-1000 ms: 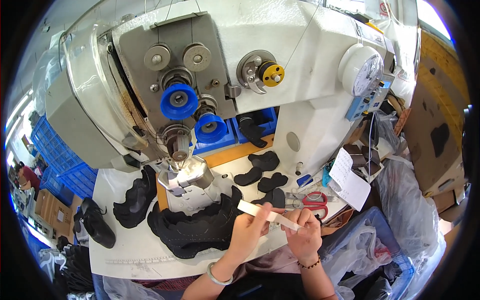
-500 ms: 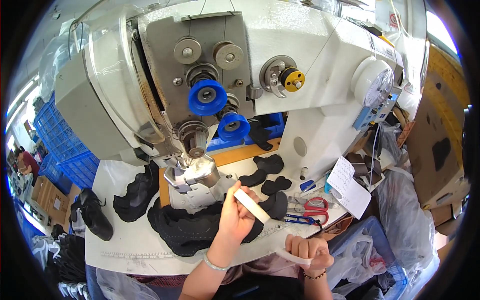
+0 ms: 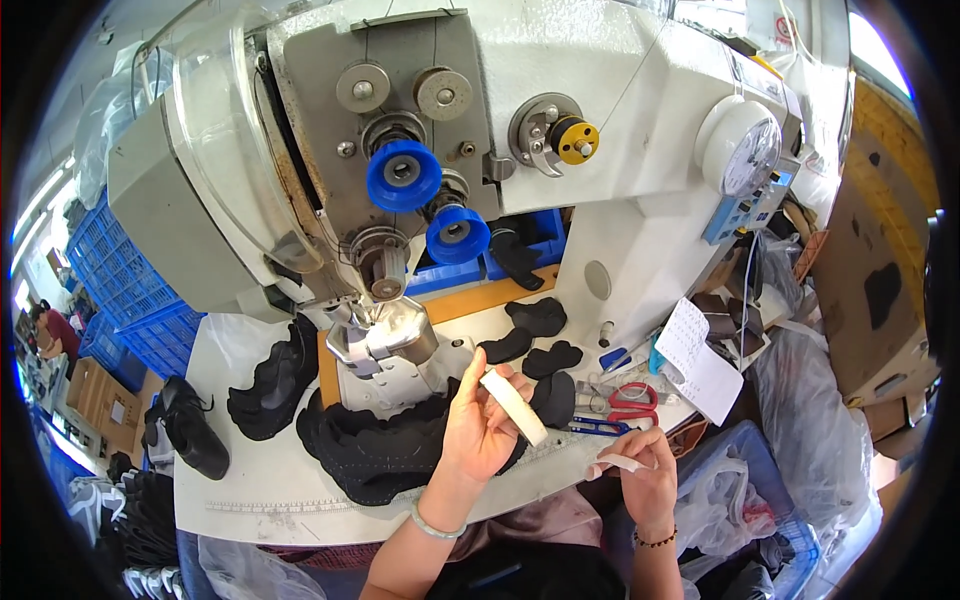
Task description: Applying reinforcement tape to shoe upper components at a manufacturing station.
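My left hand (image 3: 478, 432), with a pale bangle at its wrist, grips a narrow cream roll of tape (image 3: 516, 410) between thumb and fingers. The roll is tilted, its edge toward me. To the right, over the table's front edge, my right hand (image 3: 652, 478) pinches a short white strip of tape (image 3: 620, 462); the strip sticks out leftward and I see no link to the roll. Beneath my left hand lies a heap of black padded shoe pieces (image 3: 365, 460) with light stitch marks. Beyond the heap stands the metal post (image 3: 385, 345) of a sewing machine, its needle area above.
Red-handled scissors (image 3: 632, 400) and blue thread snips (image 3: 598, 427) lie near my right hand. A black shoe (image 3: 192, 430) and a black upper (image 3: 270, 390) sit at left. Handwritten paper (image 3: 690, 350) hangs at right. A blue crate (image 3: 790, 520) with plastic bags stands below it.
My right hand has risen and turned, its fingers lifting from a curled grip to a pinch on the strip. The left hand and roll have shifted slightly right. The view has tilted slightly.
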### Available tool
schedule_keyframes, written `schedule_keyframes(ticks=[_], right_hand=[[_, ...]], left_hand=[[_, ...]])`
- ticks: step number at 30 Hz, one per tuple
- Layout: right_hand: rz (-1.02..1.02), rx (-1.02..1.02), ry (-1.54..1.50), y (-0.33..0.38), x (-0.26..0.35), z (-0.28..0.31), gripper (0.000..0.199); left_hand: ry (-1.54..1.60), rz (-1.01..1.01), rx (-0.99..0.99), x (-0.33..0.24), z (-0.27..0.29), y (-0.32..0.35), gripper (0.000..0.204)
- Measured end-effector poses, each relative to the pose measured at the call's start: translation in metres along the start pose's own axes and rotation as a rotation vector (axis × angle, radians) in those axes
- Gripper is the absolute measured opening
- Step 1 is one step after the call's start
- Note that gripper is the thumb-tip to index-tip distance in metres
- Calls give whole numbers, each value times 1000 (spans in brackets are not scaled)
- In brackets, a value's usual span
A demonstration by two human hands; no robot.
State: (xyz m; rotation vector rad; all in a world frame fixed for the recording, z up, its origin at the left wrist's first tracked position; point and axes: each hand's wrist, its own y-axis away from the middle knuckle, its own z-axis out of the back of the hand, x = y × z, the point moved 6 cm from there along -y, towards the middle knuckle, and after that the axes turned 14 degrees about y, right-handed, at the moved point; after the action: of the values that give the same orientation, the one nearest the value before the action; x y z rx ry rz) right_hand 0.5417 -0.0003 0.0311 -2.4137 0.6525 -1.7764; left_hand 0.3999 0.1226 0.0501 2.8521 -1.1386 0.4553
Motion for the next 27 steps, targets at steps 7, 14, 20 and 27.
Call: schedule_keyframes(ticks=[7, 14, 20, 27], right_hand=[[56, 61, 170, -1, 6, -11, 22], [159, 117, 330, -4, 13, -28, 21], [143, 67, 370, 2, 8, -24, 24], [16, 59, 284, 4, 0, -26, 16]], left_hand=[[38, -35, -70, 4, 1, 6, 30], [169, -6, -53, 1, 6, 4, 29], [252, 33, -25, 4, 8, 4, 30], [296, -15, -122, -5, 24, 2, 29]])
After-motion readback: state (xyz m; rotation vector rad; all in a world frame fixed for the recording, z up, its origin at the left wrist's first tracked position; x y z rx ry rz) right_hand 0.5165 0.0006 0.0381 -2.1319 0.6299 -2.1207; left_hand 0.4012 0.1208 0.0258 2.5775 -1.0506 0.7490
